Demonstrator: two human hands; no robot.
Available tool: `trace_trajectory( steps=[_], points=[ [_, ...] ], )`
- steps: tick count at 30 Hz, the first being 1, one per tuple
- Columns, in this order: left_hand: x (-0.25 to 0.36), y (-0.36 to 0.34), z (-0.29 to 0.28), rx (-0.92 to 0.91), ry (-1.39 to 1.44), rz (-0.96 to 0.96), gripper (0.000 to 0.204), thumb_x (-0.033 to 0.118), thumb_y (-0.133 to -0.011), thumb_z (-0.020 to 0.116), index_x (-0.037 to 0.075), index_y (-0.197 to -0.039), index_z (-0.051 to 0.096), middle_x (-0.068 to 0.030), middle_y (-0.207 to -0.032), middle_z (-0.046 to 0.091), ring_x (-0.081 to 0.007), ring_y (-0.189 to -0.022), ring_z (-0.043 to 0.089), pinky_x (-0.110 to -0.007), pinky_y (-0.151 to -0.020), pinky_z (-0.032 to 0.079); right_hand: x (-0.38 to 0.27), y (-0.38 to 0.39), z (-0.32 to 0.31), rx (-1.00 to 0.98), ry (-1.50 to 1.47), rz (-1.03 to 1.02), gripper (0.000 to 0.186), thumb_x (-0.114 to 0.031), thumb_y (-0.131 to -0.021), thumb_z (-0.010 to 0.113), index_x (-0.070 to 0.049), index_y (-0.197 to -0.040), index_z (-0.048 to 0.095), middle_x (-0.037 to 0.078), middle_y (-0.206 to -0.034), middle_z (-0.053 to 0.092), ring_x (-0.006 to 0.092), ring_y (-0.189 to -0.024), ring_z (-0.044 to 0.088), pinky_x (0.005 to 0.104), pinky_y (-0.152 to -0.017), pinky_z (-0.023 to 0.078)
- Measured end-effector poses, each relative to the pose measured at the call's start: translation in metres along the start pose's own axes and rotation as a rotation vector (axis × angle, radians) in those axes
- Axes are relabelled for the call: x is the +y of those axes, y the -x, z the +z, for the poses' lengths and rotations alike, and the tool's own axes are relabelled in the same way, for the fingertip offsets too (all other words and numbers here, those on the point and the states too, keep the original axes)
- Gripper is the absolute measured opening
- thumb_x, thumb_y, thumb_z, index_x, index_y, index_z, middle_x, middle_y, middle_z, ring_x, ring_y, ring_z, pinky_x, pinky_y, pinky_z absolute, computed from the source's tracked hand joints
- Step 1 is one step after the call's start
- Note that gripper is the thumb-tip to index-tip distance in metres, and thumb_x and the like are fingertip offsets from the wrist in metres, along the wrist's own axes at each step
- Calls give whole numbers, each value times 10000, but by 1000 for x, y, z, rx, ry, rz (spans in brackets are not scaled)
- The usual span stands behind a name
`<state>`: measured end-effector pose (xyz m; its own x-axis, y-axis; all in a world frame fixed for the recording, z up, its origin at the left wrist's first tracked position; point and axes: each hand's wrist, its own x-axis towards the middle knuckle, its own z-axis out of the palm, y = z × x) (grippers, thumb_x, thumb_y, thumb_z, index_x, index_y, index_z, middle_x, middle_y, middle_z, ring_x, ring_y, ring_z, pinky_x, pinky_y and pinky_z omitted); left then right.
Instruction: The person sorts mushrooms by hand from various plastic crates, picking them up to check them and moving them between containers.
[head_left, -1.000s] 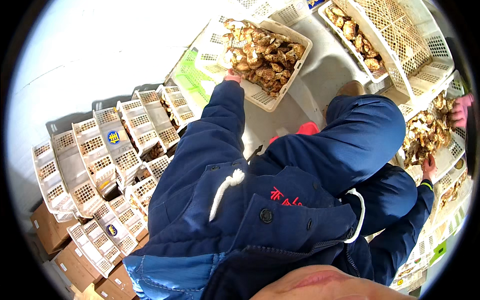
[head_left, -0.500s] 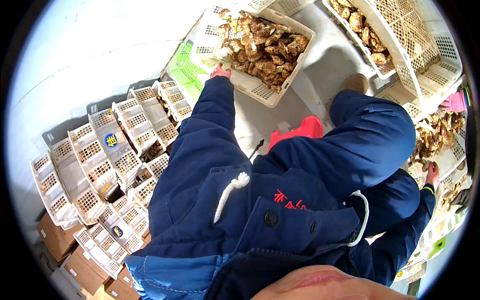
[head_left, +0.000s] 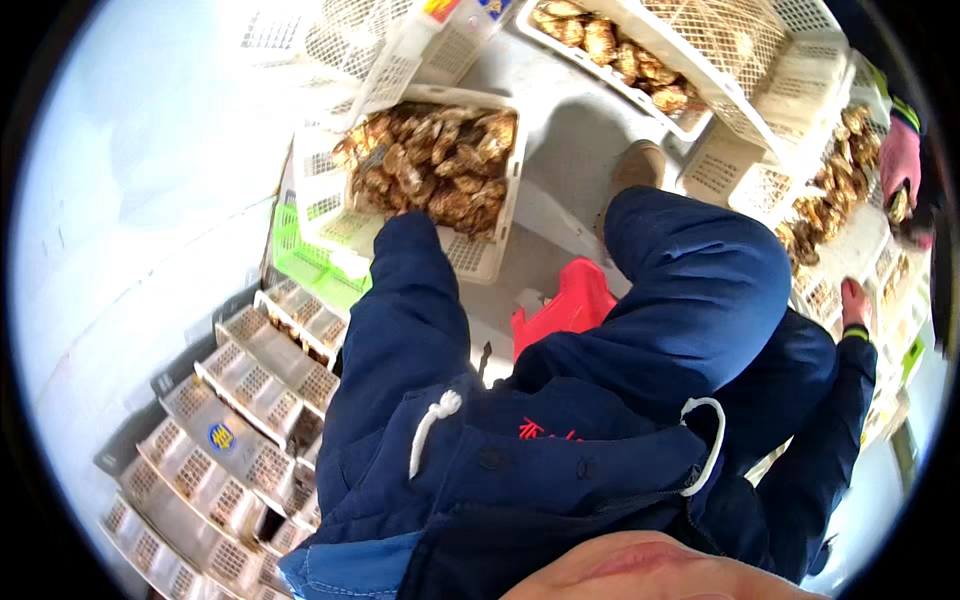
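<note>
My left hand (head_left: 401, 212) is at the near left side of a white perforated crate (head_left: 480, 262) full of brown, rough-shelled oysters (head_left: 445, 160). Most of that hand is hidden by the sleeve and the oysters, so its fingers do not show. Far to the right, my right hand (head_left: 855, 302) reaches out bare over the pale crates, fingers stretched forward, with nothing visible in them. Just beyond it lies a heap of oysters (head_left: 832, 195). Beside the heap, another person's pink-gloved hand (head_left: 900, 165) holds an oyster (head_left: 899, 206).
A red plastic stool (head_left: 572, 305) stands by my leg. Under the oyster crate's left side is a green crate (head_left: 300, 255). Stacked white crates (head_left: 250, 360) line the wall at lower left. Another oyster-filled crate (head_left: 690, 128) sits at the top, below a tilted basket (head_left: 715, 40).
The view has swung, so the crates appear shifted left. My left hand has gone further into the oysters. My right hand has moved forward, and the gloved hand has come into fuller view.
</note>
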<state>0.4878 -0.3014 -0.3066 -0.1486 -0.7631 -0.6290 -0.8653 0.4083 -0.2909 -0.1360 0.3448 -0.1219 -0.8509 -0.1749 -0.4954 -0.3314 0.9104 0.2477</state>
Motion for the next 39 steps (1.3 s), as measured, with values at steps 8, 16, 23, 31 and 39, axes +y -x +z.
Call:
trace_trajectory(
  steps=[8, 16, 23, 31, 39],
  points=[
    [-12, -29, 31, -49, 226, -66, 313, 213, -883, 494, 84, -1169, 498, -105, -1121, 564, -293, -1036, 532, -463, -874, 428, 2, 42, -29, 34, -72, 123, 412, -449, -830, 490, -166, -1106, 607, 109, -1017, 635, 281, -992, 583, 367, -855, 435],
    [-39, -19, 18, -85, 2093, -296, 361, 165, -883, 510, 76, -1226, 442, -111, -1162, 530, -310, -1060, 507, -532, -881, 411, -20, 17, -15, 56, -325, -22, 430, -420, -839, 535, -87, -1102, 606, 38, -811, 652, 121, -701, 601, 268, -672, 471],
    [91, 115, -205, -81, 2229, 482, 265, 163, -875, 558, 97, -1131, 534, -46, -1078, 597, -224, -951, 583, -399, -711, 501, 37, 14, 21, 44, -581, 46, 396, -417, -860, 541, -122, -1117, 599, -3, -766, 620, 84, -566, 543, 231, -494, 423],
    [125, 194, -287, -223, 2026, 843, 256, 208, -896, 520, 15, -1057, 565, -99, -990, 612, -197, -874, 606, -321, -744, 482, 25, 18, 44, 28, -1007, -30, 361, -340, -875, 565, -90, -1137, 567, -5, -736, 554, 72, -545, 458, 204, -444, 343],
    [205, 51, -273, -347, 1946, 1095, 256, 163, -853, 553, 12, -1058, 522, -125, -974, 588, -226, -838, 589, -328, -679, 493, 8, 21, 11, 139, -760, -207, 429, -371, -861, 510, -1, -1064, 582, 98, -813, 631, 182, -750, 578, 309, -700, 451]
  ],
)
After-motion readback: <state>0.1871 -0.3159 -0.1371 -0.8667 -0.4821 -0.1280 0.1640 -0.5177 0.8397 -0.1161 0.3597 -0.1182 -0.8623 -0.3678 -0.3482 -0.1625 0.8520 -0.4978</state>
